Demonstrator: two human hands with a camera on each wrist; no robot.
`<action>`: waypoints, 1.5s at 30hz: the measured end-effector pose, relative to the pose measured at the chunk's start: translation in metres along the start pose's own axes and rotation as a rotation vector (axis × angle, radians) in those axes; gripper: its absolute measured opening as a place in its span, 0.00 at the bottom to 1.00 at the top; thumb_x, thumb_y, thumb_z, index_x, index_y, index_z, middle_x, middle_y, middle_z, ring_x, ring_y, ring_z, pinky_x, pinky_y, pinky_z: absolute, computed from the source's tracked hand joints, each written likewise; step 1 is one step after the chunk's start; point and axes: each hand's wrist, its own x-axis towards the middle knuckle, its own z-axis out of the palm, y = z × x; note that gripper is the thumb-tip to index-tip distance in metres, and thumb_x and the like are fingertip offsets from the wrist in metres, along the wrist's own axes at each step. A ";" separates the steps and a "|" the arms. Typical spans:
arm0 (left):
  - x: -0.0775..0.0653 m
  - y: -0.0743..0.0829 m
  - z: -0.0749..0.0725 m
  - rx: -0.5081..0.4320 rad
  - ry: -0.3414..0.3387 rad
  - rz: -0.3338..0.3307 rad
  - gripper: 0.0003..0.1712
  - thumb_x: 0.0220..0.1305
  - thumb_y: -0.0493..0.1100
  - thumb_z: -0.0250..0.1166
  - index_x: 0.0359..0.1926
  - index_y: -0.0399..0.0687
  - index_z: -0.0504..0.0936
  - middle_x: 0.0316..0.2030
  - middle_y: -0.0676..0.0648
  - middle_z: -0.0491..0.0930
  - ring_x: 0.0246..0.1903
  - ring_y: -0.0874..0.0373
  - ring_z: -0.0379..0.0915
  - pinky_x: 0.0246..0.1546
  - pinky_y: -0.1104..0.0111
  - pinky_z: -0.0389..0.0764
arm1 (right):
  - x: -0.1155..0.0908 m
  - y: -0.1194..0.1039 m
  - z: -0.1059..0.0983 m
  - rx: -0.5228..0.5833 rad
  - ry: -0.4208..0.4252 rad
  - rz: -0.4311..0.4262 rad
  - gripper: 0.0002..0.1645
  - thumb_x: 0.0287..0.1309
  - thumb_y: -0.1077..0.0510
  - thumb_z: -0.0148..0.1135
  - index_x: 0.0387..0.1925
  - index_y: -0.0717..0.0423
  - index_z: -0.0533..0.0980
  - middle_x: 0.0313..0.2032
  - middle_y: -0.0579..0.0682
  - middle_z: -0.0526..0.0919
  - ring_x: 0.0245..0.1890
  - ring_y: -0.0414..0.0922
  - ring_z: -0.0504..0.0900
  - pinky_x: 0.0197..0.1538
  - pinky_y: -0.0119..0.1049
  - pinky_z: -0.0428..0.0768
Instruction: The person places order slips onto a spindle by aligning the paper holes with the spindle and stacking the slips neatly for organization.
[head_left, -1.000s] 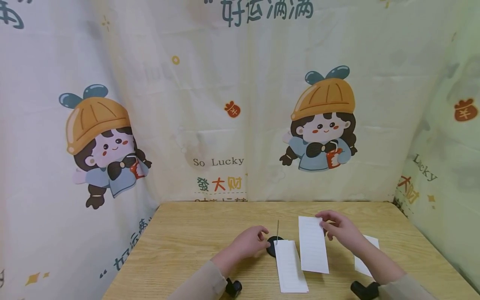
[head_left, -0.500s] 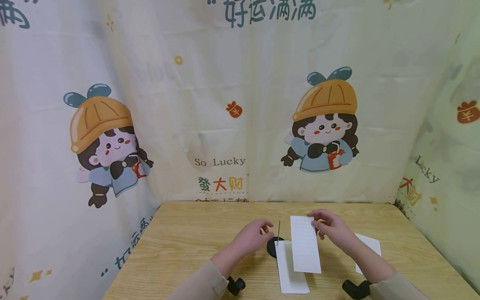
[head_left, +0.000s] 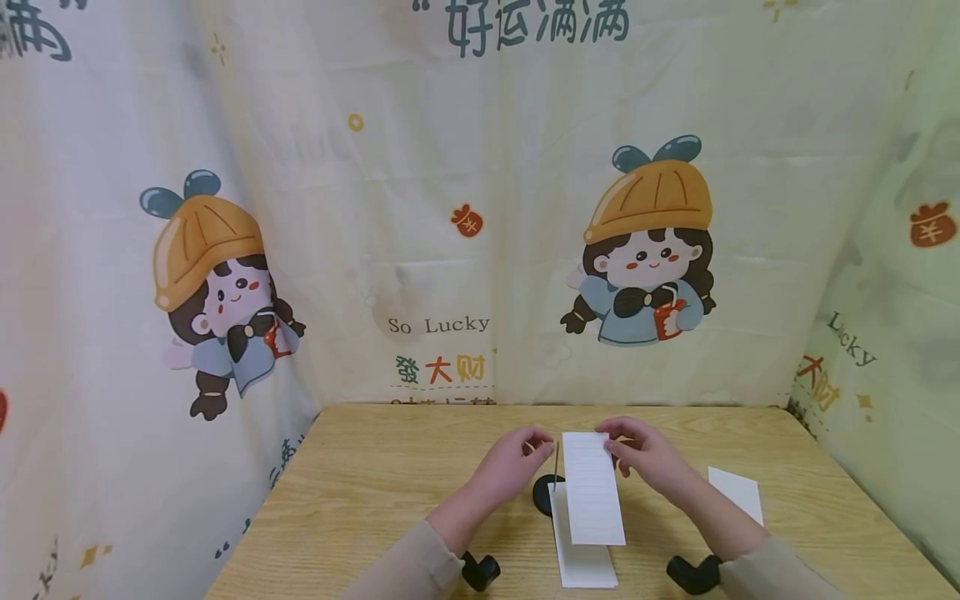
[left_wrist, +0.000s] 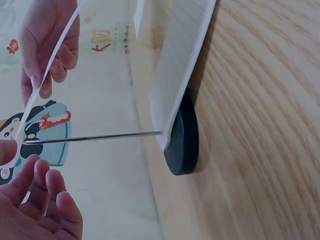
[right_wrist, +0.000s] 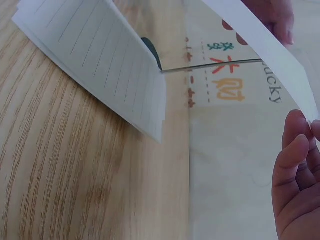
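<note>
My right hand [head_left: 647, 454] pinches a lined white paper sheet [head_left: 592, 492] by its upper right edge, holding it raised. A bill spike [head_left: 557, 464] stands just left of the sheet, its round black base [left_wrist: 184, 142] on the table. Several lined sheets [right_wrist: 107, 62] are threaded on the spike low down, against the base. My left hand [head_left: 510, 467] is beside the spike's tip, thumb and fingers bent with a gap between them. In the left wrist view the raised sheet's near edge overlaps the spike's tip, close to the left fingertips [left_wrist: 32, 162].
More white paper [head_left: 735, 493] lies on the wooden table [head_left: 375, 475] at the right, partly hidden by my right forearm. Black wrist devices [head_left: 482, 572] sit under both wrists. A printed curtain [head_left: 420, 217] hangs behind and along the sides.
My right hand has carried the sheet leftward, from right of the threaded stack to over it beside the spike. My left hand has risen and moved slightly right, to the spike's tip.
</note>
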 end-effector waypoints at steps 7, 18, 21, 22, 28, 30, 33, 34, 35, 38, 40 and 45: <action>0.004 0.003 0.002 -0.023 0.011 0.028 0.13 0.70 0.59 0.60 0.46 0.61 0.82 0.37 0.62 0.77 0.37 0.63 0.72 0.36 0.65 0.75 | 0.005 -0.001 0.007 -0.002 -0.015 0.004 0.18 0.67 0.57 0.61 0.56 0.58 0.75 0.42 0.58 0.75 0.32 0.57 0.78 0.33 0.41 0.80; 0.007 0.007 0.005 -0.049 0.016 0.000 0.12 0.70 0.57 0.61 0.43 0.58 0.82 0.35 0.59 0.77 0.35 0.61 0.71 0.34 0.65 0.74 | 0.009 -0.001 0.013 -0.005 -0.036 0.001 0.19 0.68 0.57 0.61 0.57 0.59 0.74 0.42 0.58 0.74 0.32 0.53 0.78 0.33 0.39 0.80; 0.007 0.007 0.006 -0.053 0.019 -0.008 0.10 0.70 0.56 0.61 0.41 0.58 0.81 0.34 0.59 0.77 0.34 0.61 0.71 0.34 0.65 0.74 | 0.010 -0.001 0.014 -0.003 -0.036 0.004 0.19 0.68 0.57 0.60 0.57 0.60 0.73 0.42 0.58 0.74 0.32 0.53 0.78 0.32 0.39 0.80; 0.008 0.007 0.006 -0.055 0.019 -0.009 0.10 0.70 0.56 0.61 0.41 0.58 0.81 0.34 0.59 0.77 0.35 0.61 0.72 0.34 0.65 0.75 | 0.010 -0.001 0.014 -0.002 -0.035 0.005 0.19 0.68 0.57 0.61 0.57 0.60 0.73 0.42 0.57 0.74 0.31 0.52 0.78 0.32 0.40 0.80; 0.008 0.009 0.007 -0.075 0.020 -0.025 0.09 0.70 0.55 0.62 0.40 0.58 0.81 0.34 0.59 0.77 0.35 0.60 0.72 0.34 0.64 0.75 | 0.010 -0.001 0.014 0.002 -0.030 0.008 0.19 0.68 0.57 0.60 0.57 0.60 0.73 0.42 0.58 0.74 0.31 0.52 0.77 0.33 0.41 0.80; 0.008 0.009 0.007 -0.075 0.023 -0.027 0.09 0.70 0.55 0.62 0.40 0.58 0.81 0.34 0.59 0.77 0.35 0.60 0.72 0.34 0.64 0.75 | 0.010 -0.001 0.014 0.005 -0.024 0.010 0.18 0.68 0.58 0.60 0.56 0.60 0.74 0.42 0.58 0.74 0.31 0.52 0.77 0.33 0.40 0.80; 0.008 0.010 0.007 -0.070 0.025 -0.027 0.09 0.70 0.55 0.61 0.40 0.58 0.81 0.35 0.59 0.78 0.35 0.60 0.72 0.34 0.64 0.75 | 0.010 -0.002 0.014 0.005 -0.013 0.015 0.18 0.68 0.58 0.60 0.56 0.58 0.74 0.42 0.57 0.74 0.30 0.51 0.77 0.33 0.39 0.80; 0.008 0.010 0.007 -0.068 0.025 -0.027 0.09 0.70 0.55 0.61 0.40 0.58 0.81 0.35 0.59 0.78 0.35 0.60 0.72 0.34 0.64 0.75 | 0.010 -0.002 0.014 0.004 -0.010 0.017 0.17 0.67 0.59 0.60 0.56 0.58 0.74 0.42 0.57 0.74 0.30 0.51 0.77 0.33 0.39 0.80; 0.009 0.010 0.007 -0.066 0.026 -0.027 0.09 0.70 0.56 0.61 0.40 0.59 0.81 0.35 0.59 0.78 0.35 0.60 0.72 0.34 0.64 0.75 | 0.010 -0.002 0.014 0.002 -0.007 0.018 0.17 0.67 0.59 0.60 0.55 0.57 0.75 0.42 0.57 0.75 0.30 0.51 0.77 0.33 0.39 0.80; 0.009 0.010 0.007 -0.060 0.025 -0.037 0.09 0.70 0.56 0.61 0.40 0.60 0.81 0.34 0.59 0.77 0.35 0.60 0.72 0.34 0.64 0.75 | 0.010 -0.002 0.014 -0.001 -0.003 0.018 0.17 0.67 0.59 0.60 0.55 0.57 0.75 0.42 0.57 0.75 0.30 0.51 0.77 0.33 0.40 0.80; 0.009 0.011 0.007 -0.054 0.024 -0.043 0.08 0.70 0.56 0.61 0.40 0.61 0.81 0.34 0.60 0.77 0.35 0.60 0.72 0.33 0.64 0.75 | 0.010 -0.002 0.014 -0.002 -0.001 0.018 0.17 0.67 0.59 0.60 0.55 0.57 0.75 0.42 0.57 0.75 0.30 0.51 0.77 0.33 0.40 0.80; 0.009 0.013 0.006 -0.036 0.023 -0.042 0.09 0.70 0.57 0.60 0.40 0.61 0.81 0.34 0.60 0.77 0.35 0.60 0.72 0.34 0.64 0.75 | 0.010 -0.002 0.013 0.004 0.000 0.013 0.17 0.67 0.59 0.60 0.55 0.57 0.75 0.42 0.57 0.75 0.30 0.51 0.77 0.33 0.41 0.80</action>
